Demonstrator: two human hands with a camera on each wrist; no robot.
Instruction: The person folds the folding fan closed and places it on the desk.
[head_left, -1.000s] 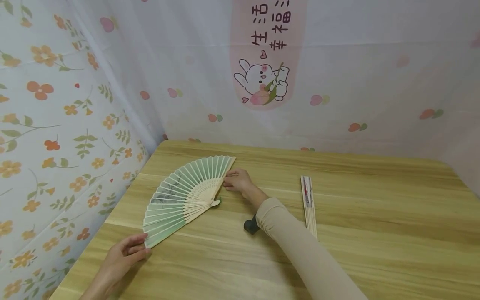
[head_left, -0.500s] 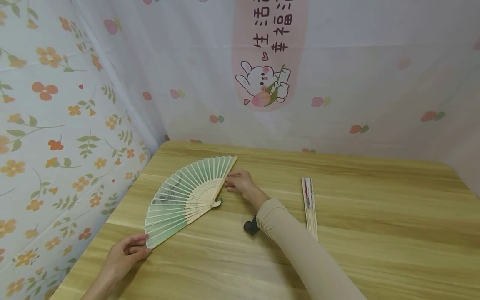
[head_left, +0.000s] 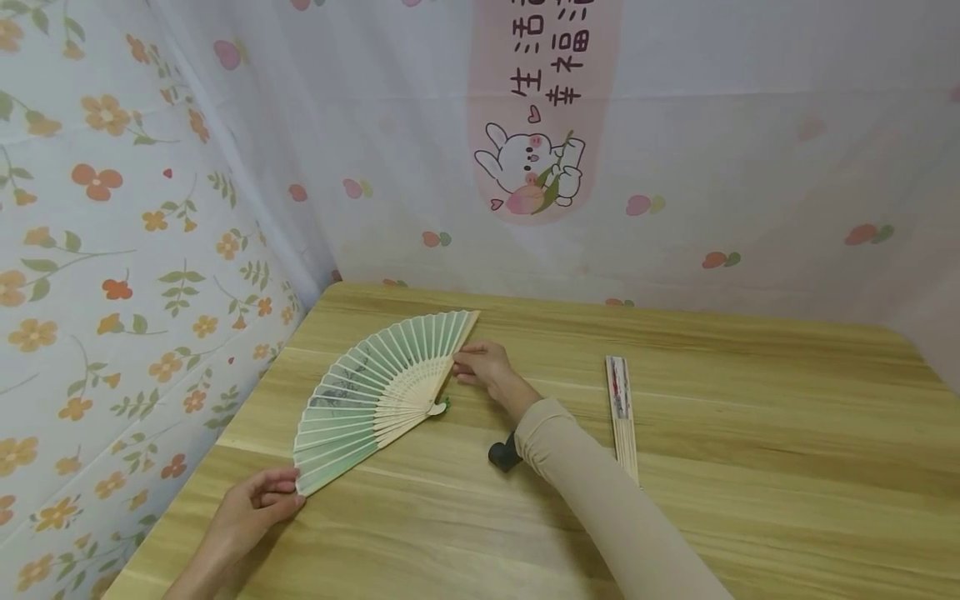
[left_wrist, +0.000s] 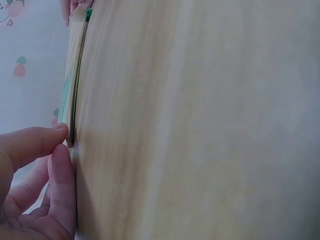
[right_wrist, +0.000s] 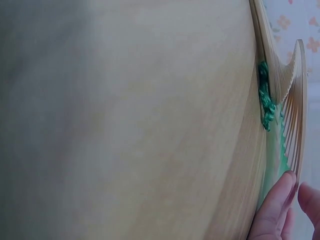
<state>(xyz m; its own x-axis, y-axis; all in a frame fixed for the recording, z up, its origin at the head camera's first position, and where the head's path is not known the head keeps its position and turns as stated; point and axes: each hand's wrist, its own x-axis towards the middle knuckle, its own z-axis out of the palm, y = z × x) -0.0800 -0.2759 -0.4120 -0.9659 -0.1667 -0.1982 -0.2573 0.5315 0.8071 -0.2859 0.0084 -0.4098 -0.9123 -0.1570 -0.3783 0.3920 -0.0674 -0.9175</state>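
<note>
A green folding fan (head_left: 352, 392) with pale ribs and a grey printed pattern lies spread on the table, its pivot toward the right. At its near corner, my left hand (head_left: 243, 512) pinches the outer rib's tip between thumb and fingers; the left wrist view shows the fan (left_wrist: 75, 75) edge-on there. My right hand (head_left: 486, 367) holds the opposite outer rib partway along. In the right wrist view that rib (right_wrist: 303, 90) stands raised from the wood, with fingertip and thumb on either side. A green cord (right_wrist: 265, 95) hangs at the pivot.
Right of the right forearm lies a folded fan (head_left: 621, 408) with a dark and red print, its lower end partly behind the sleeve (head_left: 592, 492). A black rounded object (head_left: 504, 454) shows by the cuff. Patterned cloth (head_left: 675, 167) hangs behind and left of the wooden table (head_left: 787, 442).
The head view has shifted slightly, so everything sits a little further right in it. Both hands keep their hold on the spread fan.
</note>
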